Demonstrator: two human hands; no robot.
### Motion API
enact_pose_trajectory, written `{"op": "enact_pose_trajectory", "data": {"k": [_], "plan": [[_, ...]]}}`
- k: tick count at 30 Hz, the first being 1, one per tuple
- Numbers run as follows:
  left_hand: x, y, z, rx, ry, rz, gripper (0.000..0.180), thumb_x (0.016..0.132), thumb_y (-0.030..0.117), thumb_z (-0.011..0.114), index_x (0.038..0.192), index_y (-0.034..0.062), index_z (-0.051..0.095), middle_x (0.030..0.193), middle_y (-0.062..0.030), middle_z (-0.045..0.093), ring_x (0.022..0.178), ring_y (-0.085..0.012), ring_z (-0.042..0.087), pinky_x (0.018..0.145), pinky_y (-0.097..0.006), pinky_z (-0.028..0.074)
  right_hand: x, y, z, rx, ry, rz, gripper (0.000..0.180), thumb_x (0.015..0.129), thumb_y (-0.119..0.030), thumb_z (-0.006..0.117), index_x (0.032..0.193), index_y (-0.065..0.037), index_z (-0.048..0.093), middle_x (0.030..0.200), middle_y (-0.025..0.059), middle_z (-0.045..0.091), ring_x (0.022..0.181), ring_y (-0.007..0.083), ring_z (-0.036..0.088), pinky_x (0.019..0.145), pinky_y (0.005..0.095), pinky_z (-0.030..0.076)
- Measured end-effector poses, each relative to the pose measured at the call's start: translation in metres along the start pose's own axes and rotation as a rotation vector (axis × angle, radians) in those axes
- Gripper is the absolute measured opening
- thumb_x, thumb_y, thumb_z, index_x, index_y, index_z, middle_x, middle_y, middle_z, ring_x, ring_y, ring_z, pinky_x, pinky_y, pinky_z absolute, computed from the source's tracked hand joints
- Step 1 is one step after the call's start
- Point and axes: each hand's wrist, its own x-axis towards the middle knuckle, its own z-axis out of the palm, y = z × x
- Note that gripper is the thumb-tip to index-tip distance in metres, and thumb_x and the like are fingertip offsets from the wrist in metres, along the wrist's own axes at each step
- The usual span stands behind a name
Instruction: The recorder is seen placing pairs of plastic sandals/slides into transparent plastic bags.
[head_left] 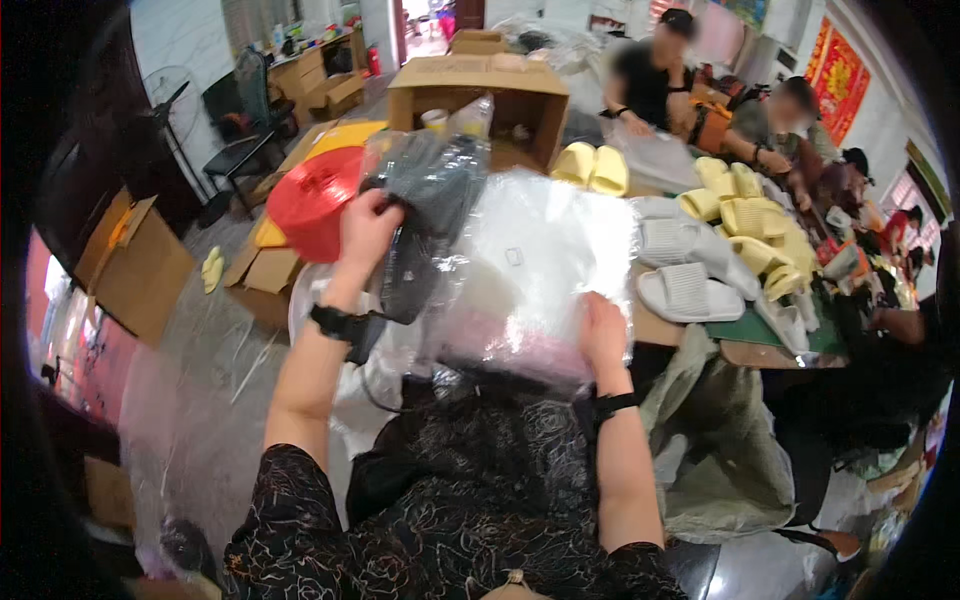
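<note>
In front of me a clear, shiny plastic bag is spread out, its lower part showing pink through it. My right hand is closed on the bag's right edge, fingers curled in. My left hand is closed in a pinch at the edge of a dark bundle in clear plastic, left of the clear bag. Just behind that hand is a round red plastic roll. Pale grey slippers lie to the right of the bag, and a pair of yellow slippers stands beyond it.
An open cardboard box stands at the far side. More yellow slippers are heaped on the table's right part. Two people sit across at the right. A woven sack hangs by my right arm. Cartons are on the left.
</note>
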Motion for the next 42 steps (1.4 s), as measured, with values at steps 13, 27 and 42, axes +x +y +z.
{"op": "enact_pose_trajectory", "data": {"k": [13, 27, 42], "plan": [[-0.209, -0.123, -0.171, -0.061, -0.547, -0.878, 0.01, 0.082, 0.009, 0.062, 0.084, 0.0012, 0.068, 0.064, -0.0008, 0.058, 0.054, -0.0095, 0.052, 0.049, -0.026, 0.04, -0.003, 0.0, 0.007, -0.071, 0.06, -0.041, 0.028, 0.088, -0.008, 0.053, 0.115, -0.003, 0.062, 0.12, 0.0146, 0.063, 0.108, 0.0351, 0.057, 0.093, 0.0449, 0.045], [-0.103, -0.277, 0.027, 0.691, -0.217, -0.637, 0.034, 0.087, 0.025, 0.055, 0.11, 0.0039, 0.069, 0.111, -0.0228, 0.067, 0.107, -0.0369, 0.064, 0.089, -0.046, 0.053, -0.01, 0.012, -0.006, -0.124, 0.078, -0.016, 0.026, 0.089, -0.009, 0.053, 0.113, -0.002, 0.063, 0.118, 0.0153, 0.064, 0.104, 0.036, 0.058, 0.091, 0.0448, 0.045], [-0.254, -0.203, -0.084, 0.678, -0.837, -0.258, 0.07, 0.088, 0.048, 0.055, 0.14, 0.0021, 0.045, 0.136, -0.0324, 0.047, 0.129, -0.0427, 0.045, 0.105, -0.041, 0.039, -0.002, 0.0, 0.011, -0.057, 0.093, -0.093, 0.027, 0.091, -0.009, 0.051, 0.115, -0.004, 0.063, 0.118, 0.0153, 0.064, 0.106, 0.0352, 0.058, 0.092, 0.0443, 0.045]]}}
